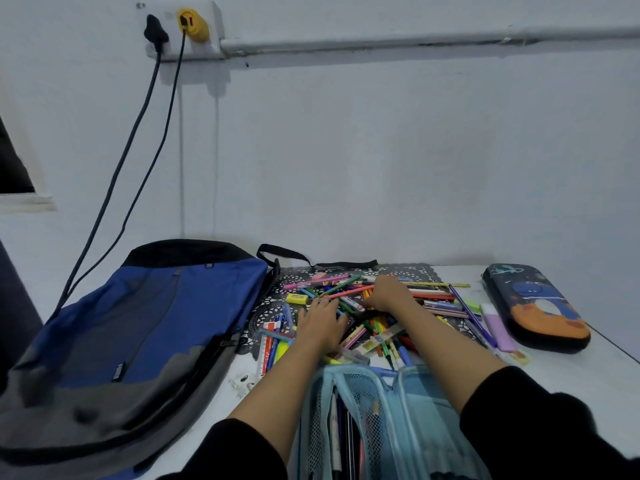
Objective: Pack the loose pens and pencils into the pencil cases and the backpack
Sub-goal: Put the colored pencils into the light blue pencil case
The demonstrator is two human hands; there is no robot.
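Note:
A heap of loose coloured pens and pencils [349, 289] covers a black lace mat in the middle of the white table. My left hand [320, 322] lies flat on the left part of the heap, fingers spread. My right hand [388, 292] reaches over the middle of the heap with fingers curled down into the pens; whether it holds one is hidden. A light blue mesh pencil case [377, 417] lies open at the near edge between my forearms, with a few pens inside. A blue and grey backpack [138, 334] lies flat to the left. A dark cartoon-print pencil case [535, 306] lies shut at the right.
A lilac eraser-like bar [498, 327] and a yellow highlighter [297, 298] lie among the heap. Two black cables [138, 140] hang from a wall socket [183, 29] down behind the backpack. The wall stands right behind the table.

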